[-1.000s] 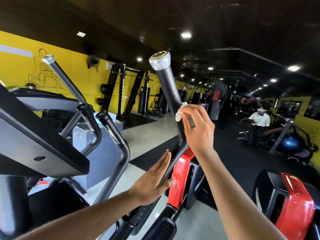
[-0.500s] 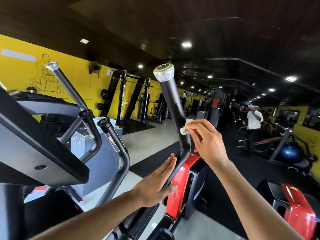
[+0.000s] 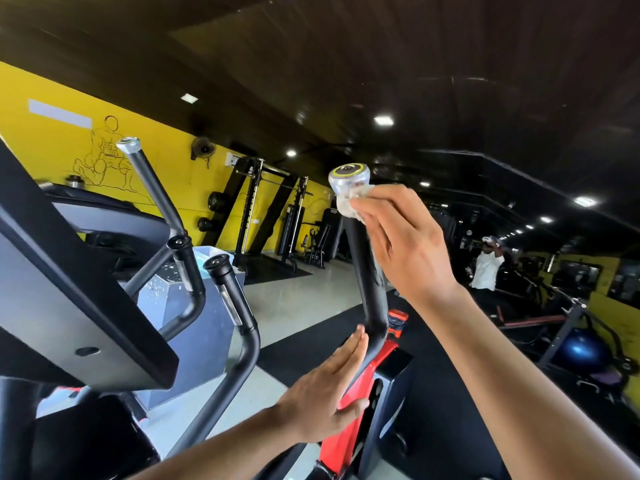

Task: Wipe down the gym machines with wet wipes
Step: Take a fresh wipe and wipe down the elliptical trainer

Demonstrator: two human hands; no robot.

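A black elliptical handle bar [image 3: 366,271] with a silver, yellow-ringed end cap [image 3: 349,177] rises in the middle of the head view. My right hand [image 3: 405,244] grips a white wet wipe [image 3: 349,204] and holds it against the bar just under the cap. Lower down, my left hand [image 3: 325,393] lies flat with straight fingers against the bar's bend. The wipe is partly hidden under my right fingers.
The machine's dark console [image 3: 62,289] fills the left, with a second long handle [image 3: 152,188] and two short black grips [image 3: 221,285] beside it. A red and black machine [image 3: 360,403] stands behind the bar. A person in white [image 3: 486,268] stands far right near a blue ball [image 3: 581,351].
My right hand slid the wipe up the bar from near its bend to just under the end cap. The left hand stayed on the lower bar. The camera tilted upward.
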